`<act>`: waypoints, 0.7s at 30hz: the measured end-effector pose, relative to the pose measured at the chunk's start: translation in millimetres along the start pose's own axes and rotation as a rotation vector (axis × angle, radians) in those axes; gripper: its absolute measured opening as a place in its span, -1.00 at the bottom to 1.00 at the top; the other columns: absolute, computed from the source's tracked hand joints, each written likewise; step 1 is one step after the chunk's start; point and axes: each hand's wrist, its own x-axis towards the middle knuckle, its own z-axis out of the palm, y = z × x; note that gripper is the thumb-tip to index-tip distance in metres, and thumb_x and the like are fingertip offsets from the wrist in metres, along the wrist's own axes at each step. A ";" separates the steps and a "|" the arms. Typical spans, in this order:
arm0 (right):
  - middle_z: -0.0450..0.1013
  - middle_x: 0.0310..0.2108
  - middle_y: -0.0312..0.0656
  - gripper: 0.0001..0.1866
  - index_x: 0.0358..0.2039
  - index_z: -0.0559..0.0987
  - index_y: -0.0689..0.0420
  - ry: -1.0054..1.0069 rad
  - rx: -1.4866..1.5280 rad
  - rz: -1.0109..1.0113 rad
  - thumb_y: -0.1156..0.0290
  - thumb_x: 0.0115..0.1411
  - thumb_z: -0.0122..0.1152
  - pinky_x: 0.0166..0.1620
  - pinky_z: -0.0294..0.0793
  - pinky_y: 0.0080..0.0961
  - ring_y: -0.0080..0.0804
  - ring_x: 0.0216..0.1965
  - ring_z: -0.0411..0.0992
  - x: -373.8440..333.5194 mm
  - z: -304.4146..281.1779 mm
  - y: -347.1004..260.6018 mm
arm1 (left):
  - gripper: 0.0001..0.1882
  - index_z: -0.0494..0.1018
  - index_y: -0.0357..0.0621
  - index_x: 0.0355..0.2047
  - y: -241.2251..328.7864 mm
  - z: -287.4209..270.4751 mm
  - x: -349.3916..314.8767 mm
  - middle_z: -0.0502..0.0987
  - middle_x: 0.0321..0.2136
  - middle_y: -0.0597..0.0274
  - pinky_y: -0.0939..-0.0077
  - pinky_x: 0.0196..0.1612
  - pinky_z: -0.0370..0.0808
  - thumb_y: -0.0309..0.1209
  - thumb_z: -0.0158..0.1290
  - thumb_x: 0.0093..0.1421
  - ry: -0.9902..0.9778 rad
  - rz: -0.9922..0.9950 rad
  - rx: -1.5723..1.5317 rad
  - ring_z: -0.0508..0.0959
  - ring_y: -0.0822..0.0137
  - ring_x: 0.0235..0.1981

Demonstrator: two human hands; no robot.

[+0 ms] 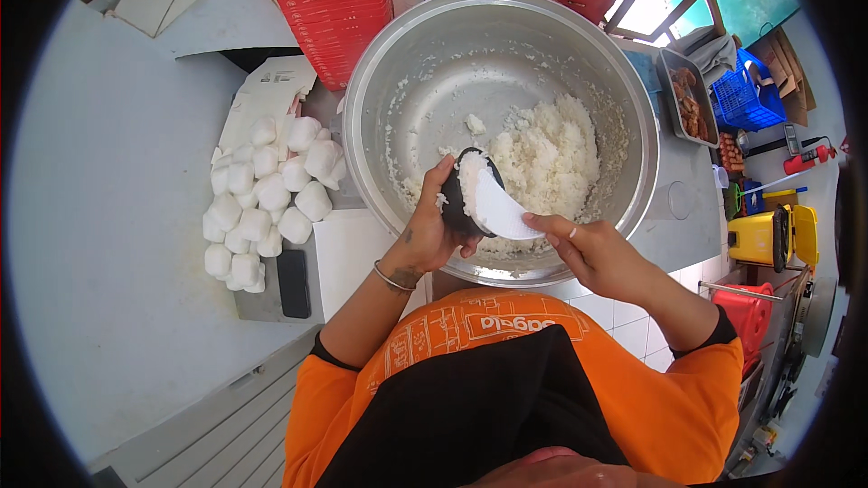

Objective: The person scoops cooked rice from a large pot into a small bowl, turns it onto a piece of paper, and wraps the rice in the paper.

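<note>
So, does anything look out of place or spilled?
A black phone lies right beside the white bundles, which seems odd near food. Rice lies in the pot, some stuck to its wall; no spill stands out.

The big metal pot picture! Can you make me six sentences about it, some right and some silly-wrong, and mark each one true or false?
1. The left hand holds a black container with rice in it. True.
2. The right hand holds a big red spoon. False: it holds a white paddle.
3. Rice is heaped inside the pot. True.
4. The rice fills the pot to the brim. False: bare metal shows inside it.
5. White bundles are piled to the left of the pot. True.
6. The person's shirt is green. False: it is orange.
</note>
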 end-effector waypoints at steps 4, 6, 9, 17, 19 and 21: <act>0.54 -0.44 0.05 -0.66 0.18 0.40 0.02 -0.079 0.066 0.016 0.42 0.41 -0.07 -0.31 0.55 -0.33 -0.07 -0.48 0.56 10.7 -7.4 -9.7 | -0.31 0.44 0.02 -0.06 -5.1 -2.8 -0.5 0.56 -0.43 0.26 0.51 -0.69 0.34 0.33 -0.31 0.25 0.006 0.066 0.048 0.50 0.36 -0.60; 0.54 -0.45 0.04 -0.67 0.17 0.41 0.04 -0.073 0.120 0.027 0.41 0.42 -0.09 -0.30 0.54 -0.33 -0.07 -0.47 0.57 13.8 -3.8 -13.3 | -0.33 0.42 -0.02 -0.15 -4.2 4.3 -2.1 0.53 -0.52 0.23 0.53 -0.71 0.35 0.34 -0.26 0.25 0.057 0.126 0.105 0.45 0.40 -0.67; 0.48 -0.54 -0.05 -0.67 0.16 0.42 0.05 0.070 0.206 -0.043 0.38 0.44 -0.14 -0.37 0.47 -0.40 -0.23 -0.55 0.51 17.0 13.9 -8.2 | -0.36 0.34 0.02 -0.09 -4.1 4.3 -1.4 0.52 -0.47 0.21 0.53 -0.71 0.36 0.32 -0.25 0.26 0.084 0.162 0.141 0.48 0.41 -0.64; 0.13 -0.69 -0.49 -0.70 0.06 0.46 0.02 0.068 1.275 0.626 0.19 0.43 -0.07 -0.68 -0.02 -0.72 -0.71 -0.74 0.06 7.8 -11.1 -1.0 | -0.36 0.34 -0.02 0.00 -2.6 4.0 -2.6 0.56 -0.32 0.16 0.50 -0.64 0.43 0.25 -0.25 0.26 0.033 0.163 0.081 0.56 0.32 -0.52; 0.17 -0.70 -0.47 -0.69 -0.01 0.51 -0.01 0.330 0.866 0.570 0.11 0.39 0.02 -0.68 0.02 -0.73 -0.73 -0.71 0.13 2.7 -22.4 9.9 | -0.32 0.34 -0.08 0.06 -3.5 4.1 -3.3 0.58 -0.23 0.10 0.46 -0.62 0.45 0.24 -0.26 0.26 0.018 0.184 0.002 0.60 0.23 -0.45; 0.34 -0.67 -0.36 -0.74 -0.12 0.60 0.00 0.381 0.354 0.393 0.16 0.31 0.12 -0.58 0.28 -0.59 -0.55 -0.69 0.31 -3.4 -46.6 30.2 | -0.25 0.33 -0.16 0.13 -2.4 5.0 -4.1 0.58 -0.13 0.01 0.41 -0.61 0.46 0.24 -0.26 0.26 0.068 0.226 -0.045 0.64 0.09 -0.37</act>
